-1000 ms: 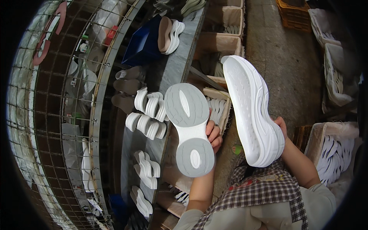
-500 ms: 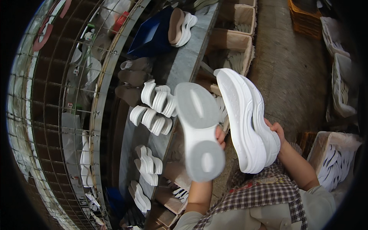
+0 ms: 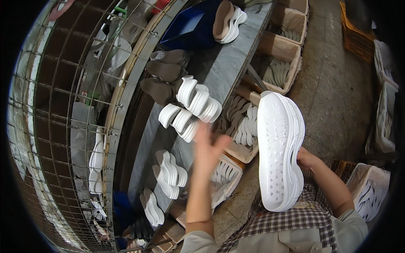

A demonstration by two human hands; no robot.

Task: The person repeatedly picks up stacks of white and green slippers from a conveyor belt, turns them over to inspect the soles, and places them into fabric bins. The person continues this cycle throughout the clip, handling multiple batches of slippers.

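Note:
My right hand [image 3: 308, 159] grips white shoe soles [image 3: 277, 147] by their side edge. They stand upright in front of my apron, and the dimpled upper face of one is turned toward me. At least one more seems to be layered behind it. My left hand [image 3: 207, 145] is blurred, with its thumb spread away from the fingers and nothing visible in it. Its fingertips are close against a group of stacked white soles [image 3: 198, 101] on the grey bench; whether they touch, I cannot tell.
Brown soles [image 3: 166, 71] and a blue bin [image 3: 192, 25] lie farther along the bench [image 3: 230, 52]. Lined baskets of soles [image 3: 280, 63] stand beside it. A wire grid [image 3: 63, 126] rises at left. Orange crates [image 3: 356, 33] and another lined basket [image 3: 367, 189] are at right.
The grey-and-white sole has left my left hand, which has moved left to the bench stack. My right hand has turned its soles to show the dimpled face. The view has shifted.

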